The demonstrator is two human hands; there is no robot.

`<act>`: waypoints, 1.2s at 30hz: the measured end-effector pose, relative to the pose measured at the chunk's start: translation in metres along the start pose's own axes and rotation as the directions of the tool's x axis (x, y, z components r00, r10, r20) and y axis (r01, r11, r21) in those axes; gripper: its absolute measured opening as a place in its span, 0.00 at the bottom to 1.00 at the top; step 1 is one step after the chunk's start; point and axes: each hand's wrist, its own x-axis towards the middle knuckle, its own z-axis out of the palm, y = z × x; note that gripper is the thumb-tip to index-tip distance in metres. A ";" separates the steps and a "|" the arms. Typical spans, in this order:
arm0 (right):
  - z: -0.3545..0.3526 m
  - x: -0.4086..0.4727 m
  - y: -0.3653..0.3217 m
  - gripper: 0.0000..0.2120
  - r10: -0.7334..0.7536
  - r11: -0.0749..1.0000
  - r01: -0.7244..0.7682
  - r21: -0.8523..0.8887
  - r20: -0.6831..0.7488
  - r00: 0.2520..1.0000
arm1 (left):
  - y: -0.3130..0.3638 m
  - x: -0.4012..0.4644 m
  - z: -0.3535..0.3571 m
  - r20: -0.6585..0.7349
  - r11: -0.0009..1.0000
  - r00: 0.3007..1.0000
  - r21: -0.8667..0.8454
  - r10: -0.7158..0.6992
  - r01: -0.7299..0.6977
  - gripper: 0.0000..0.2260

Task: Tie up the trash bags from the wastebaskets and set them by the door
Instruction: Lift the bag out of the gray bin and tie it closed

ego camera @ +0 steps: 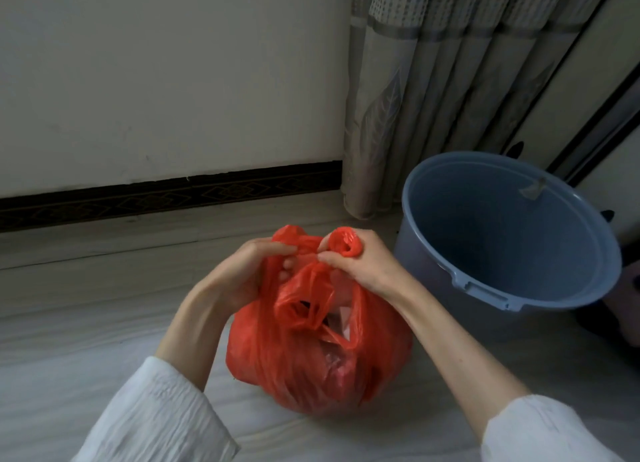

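Nearest the camera, two forearms in loose white sleeves reach forward over a pale wood-grain floor (pixel 86 323). Between them a thin, crinkled red plastic trash bag (pixel 311 364) sits on that floor, bulging with rubbish and already out of the bin. Its mouth still gapes in the middle, showing pale scraps inside, so the knot is not yet closed. The left hand (pixel 249 271) curls around one bunched handle of the bag, fingers tucked through the plastic. The right hand (pixel 360 264) grips the other handle, its end rolled into a small red coil at the fingertips. Both hands meet just above the bag, wrists bent inward, which looks like the crossing stage of a tie. Just beyond on the right stands a round blue plastic wastebasket (pixel 460 278), unlined. Behind it hang patterned grey curtains (pixel 415 80) beside a white wall. No door is clearly identifiable, so carrying the bag remains.
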 end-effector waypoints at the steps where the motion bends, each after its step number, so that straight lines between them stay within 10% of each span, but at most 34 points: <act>1: 0.001 0.000 -0.001 0.10 -0.006 0.999 0.003 -0.051 -0.063 0.998 | 0.001 -0.001 0.000 0.029 1.000 0.999 0.003 -0.027 0.027 0.10; 6: 0.008 0.003 0.005 0.10 0.191 0.937 -0.080 0.341 -0.306 0.933 | 0.005 -0.006 0.005 0.127 1.000 0.992 0.012 0.023 -0.024 0.13; 13: 0.004 0.000 0.000 0.14 0.235 0.630 -0.032 0.776 -0.151 0.960 | 0.006 -0.005 0.000 -0.122 0.971 0.978 0.190 0.169 -0.144 0.09; 17: 0.004 0.000 -0.003 0.15 0.229 0.616 -0.013 0.788 -0.163 0.960 | 0.010 -0.005 0.017 -0.334 0.833 0.765 0.169 0.551 -0.526 0.09; 20: 0.004 0.000 -0.001 0.17 0.215 0.588 0.012 0.809 -0.171 0.962 | 0.005 0.004 0.011 -0.533 0.775 0.577 0.295 0.619 -0.559 0.09; 25: 0.004 -0.004 -0.001 0.17 0.164 0.638 0.013 0.770 -0.152 0.975 | -0.004 0.000 0.011 -0.388 0.948 0.870 0.212 0.305 -0.238 0.20; 31: 0.002 -0.007 -0.008 0.13 0.009 0.959 0.024 0.281 -0.115 0.993 | 0.011 0.002 0.009 -0.535 0.827 0.764 -0.195 0.361 -0.527 0.08; 36: 0.008 -0.007 -0.006 0.17 0.100 0.969 -0.044 0.244 -0.224 0.969 | 0.005 -0.007 -0.010 -0.402 0.596 0.889 -0.666 0.221 -0.449 0.09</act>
